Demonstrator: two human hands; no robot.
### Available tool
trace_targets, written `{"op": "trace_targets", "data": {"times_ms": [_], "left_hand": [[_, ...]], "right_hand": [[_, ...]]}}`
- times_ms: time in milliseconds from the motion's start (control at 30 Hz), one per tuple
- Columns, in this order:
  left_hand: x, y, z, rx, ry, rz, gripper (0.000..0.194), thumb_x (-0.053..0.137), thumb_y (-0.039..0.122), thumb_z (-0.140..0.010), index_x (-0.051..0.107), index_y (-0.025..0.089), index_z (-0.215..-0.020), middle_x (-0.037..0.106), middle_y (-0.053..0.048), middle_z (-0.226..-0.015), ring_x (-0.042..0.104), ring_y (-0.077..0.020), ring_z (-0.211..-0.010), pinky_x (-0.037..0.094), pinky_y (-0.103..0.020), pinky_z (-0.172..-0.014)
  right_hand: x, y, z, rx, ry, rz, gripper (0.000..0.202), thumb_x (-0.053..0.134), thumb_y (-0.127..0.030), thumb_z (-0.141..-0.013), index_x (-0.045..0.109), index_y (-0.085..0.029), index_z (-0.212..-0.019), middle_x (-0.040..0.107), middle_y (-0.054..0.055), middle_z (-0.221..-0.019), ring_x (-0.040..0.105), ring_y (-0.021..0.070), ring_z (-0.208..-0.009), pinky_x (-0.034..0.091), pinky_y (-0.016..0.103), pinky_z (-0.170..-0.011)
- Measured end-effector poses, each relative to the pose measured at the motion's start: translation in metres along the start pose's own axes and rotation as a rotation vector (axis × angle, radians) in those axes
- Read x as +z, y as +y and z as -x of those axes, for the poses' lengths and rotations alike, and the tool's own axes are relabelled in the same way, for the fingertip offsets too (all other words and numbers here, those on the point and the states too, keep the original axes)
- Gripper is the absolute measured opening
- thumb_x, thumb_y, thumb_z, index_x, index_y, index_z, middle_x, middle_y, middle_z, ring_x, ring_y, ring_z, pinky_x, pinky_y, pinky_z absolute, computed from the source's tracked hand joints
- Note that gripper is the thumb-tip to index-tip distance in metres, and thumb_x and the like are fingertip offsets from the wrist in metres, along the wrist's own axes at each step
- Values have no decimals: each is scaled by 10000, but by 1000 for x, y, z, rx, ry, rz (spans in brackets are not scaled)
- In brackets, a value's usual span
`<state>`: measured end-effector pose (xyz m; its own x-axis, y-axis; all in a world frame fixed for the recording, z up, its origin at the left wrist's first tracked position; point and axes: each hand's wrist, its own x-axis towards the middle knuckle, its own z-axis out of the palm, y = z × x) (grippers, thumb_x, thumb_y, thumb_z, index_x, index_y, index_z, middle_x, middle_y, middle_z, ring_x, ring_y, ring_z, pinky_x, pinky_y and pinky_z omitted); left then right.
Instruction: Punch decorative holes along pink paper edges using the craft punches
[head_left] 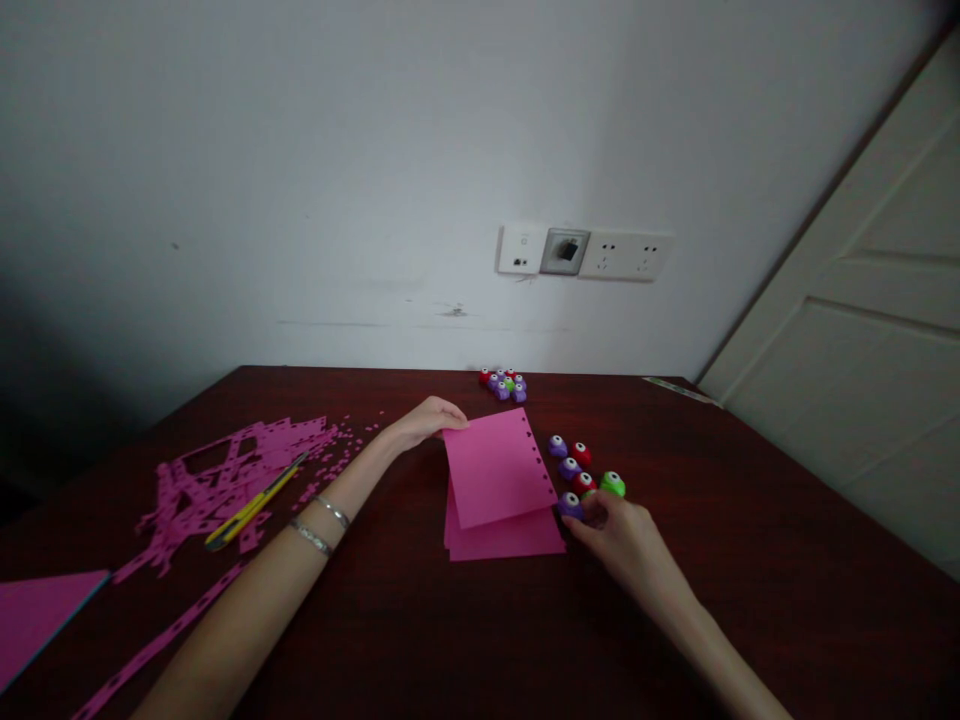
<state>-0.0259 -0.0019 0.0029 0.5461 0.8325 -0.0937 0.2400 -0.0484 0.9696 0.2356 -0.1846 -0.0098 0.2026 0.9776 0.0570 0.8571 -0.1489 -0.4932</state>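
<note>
My left hand (pixel 433 422) pinches the upper left corner of a pink paper sheet (pixel 499 470), which has a row of small punched holes down its right edge. This sheet is tilted over more pink paper (pixel 510 538) lying on the table. At the lower right corner of the sheet, my right hand (pixel 619 530) has its thumb and fingers closed around a small purple craft punch (pixel 570 505). Just beyond that hand stand several more punches, among them a green punch (pixel 613 484) and a red punch (pixel 580 453). My right fingertips are partly hidden.
Cut pink paper strips (pixel 225 465) and tiny punched bits lie on the left, with a yellow utility knife (pixel 255 505) on them. Another group of punches (pixel 502 384) sits near the wall. A pink sheet (pixel 45 615) lies at the left edge of the dark wooden table (pixel 390 620).
</note>
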Motion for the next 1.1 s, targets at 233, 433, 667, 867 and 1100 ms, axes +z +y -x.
{"op": "trace_targets", "data": {"times_ms": [233,433,667,867,1100], "left_hand": [[1,-4,-1,1,-8,-1,189,676,251,-625,696,117,-757,657,-49,-693,547,-112,-610,393,-247,-608],[1,-6,0,-2,-37,-12,205,684,259,-621,696,119,-770,660,-55,-707,555,-118,-625,402,-250,-616],[4,-9,-1,26,-64,-164,214,646,285,-645,681,118,-775,660,-58,-712,570,-140,-646,411,-258,-617],[26,8,8,287,108,-760,337,578,279,-707,626,140,-1010,607,-127,-1065,539,-239,-988,397,-342,-855],[64,25,33,148,-353,-1002,837,569,574,-695,285,192,-1384,78,-140,-1487,13,-358,-1349,151,-522,-1042]], "right_hand": [[4,-8,6,-48,18,-24,141,576,-339,-695,580,-199,-718,668,44,-737,612,203,-673,400,266,-584],[7,-18,14,-65,-19,12,153,563,-347,-723,606,-202,-746,660,45,-757,608,204,-679,404,271,-598],[13,-26,20,-103,-33,58,128,553,-319,-741,567,-195,-714,633,44,-747,593,190,-674,392,253,-577],[16,-22,18,-180,-36,73,131,556,-314,-758,570,-184,-741,622,40,-736,581,192,-675,383,258,-581],[16,-11,13,-172,-118,15,93,619,-287,-706,613,-195,-696,643,19,-695,585,173,-630,371,246,-563]]}}
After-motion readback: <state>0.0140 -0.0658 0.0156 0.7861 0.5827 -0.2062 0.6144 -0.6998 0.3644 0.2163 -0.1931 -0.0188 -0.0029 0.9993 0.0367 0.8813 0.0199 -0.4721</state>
